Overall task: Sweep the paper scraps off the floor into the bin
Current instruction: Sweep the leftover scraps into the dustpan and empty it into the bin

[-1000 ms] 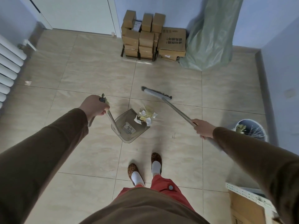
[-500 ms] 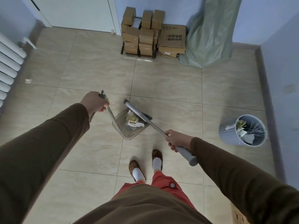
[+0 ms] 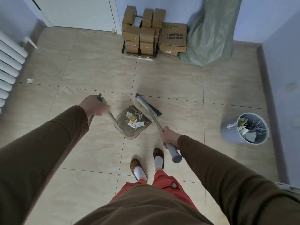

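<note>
The left hand [image 3: 94, 105] is wrapped round the dustpan [image 3: 132, 123] handle, the right hand [image 3: 169, 137] round the broom [image 3: 148, 107] shaft. The paper scraps [image 3: 134, 121] lie in the pan just below the left grip, the bin [image 3: 245, 129] well off beyond the right. Being light and loose, they will likely spill if the pan tips, so it is best carried level by its handle

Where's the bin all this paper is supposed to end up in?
The bin stands on the floor at the right of the head view, near the right-hand wall, well apart from the dustpan and beyond the right hand.
</note>
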Demonstrator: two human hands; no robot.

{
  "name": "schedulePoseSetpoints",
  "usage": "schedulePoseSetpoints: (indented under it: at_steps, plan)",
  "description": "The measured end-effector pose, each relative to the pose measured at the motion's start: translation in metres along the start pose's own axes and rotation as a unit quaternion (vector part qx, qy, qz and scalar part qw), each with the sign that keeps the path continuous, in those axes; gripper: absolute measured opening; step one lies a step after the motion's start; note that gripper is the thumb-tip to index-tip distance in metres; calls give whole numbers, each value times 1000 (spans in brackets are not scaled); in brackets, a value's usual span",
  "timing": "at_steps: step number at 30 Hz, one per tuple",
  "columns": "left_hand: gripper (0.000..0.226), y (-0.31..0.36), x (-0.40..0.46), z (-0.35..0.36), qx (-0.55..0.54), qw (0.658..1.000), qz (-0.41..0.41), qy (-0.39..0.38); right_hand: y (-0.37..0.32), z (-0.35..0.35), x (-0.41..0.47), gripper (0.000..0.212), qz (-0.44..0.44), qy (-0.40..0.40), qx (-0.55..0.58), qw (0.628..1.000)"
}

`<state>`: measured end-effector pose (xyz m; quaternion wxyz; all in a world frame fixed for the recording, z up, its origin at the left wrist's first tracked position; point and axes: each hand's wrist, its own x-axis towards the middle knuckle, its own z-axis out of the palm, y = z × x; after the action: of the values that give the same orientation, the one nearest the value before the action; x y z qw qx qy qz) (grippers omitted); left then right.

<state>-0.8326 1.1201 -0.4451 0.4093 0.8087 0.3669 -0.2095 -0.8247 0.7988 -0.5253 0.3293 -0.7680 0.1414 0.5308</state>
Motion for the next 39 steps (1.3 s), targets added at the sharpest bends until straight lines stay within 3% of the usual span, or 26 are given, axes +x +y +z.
schedulePoseSetpoints:
  at_steps: [4, 10, 19, 31, 39]
  plan:
    - [22, -9, -1, -3, -6, 1000, -10, -3, 18, -1, -21, 33, -18, -52, 12, 998]
    - [21, -17, -5, -5, -20, 1000, -18, -2, 44, -13, -57, 34, -12, -58, 87, 994]
    - [23, -33, -14, -3, -28, 999, -17, -5, 50, -16, -65, 32, -43, -10, 120, 992]
    - [9, -24, -34, 4, 22, 1000, 8, -2, 57, -14, -47, 30, -30, 70, 51, 996]
    - [10, -14, -50, 31, 32, 999, 8, 16, 53, 3, -45, 20, 36, -34, 112, 993]
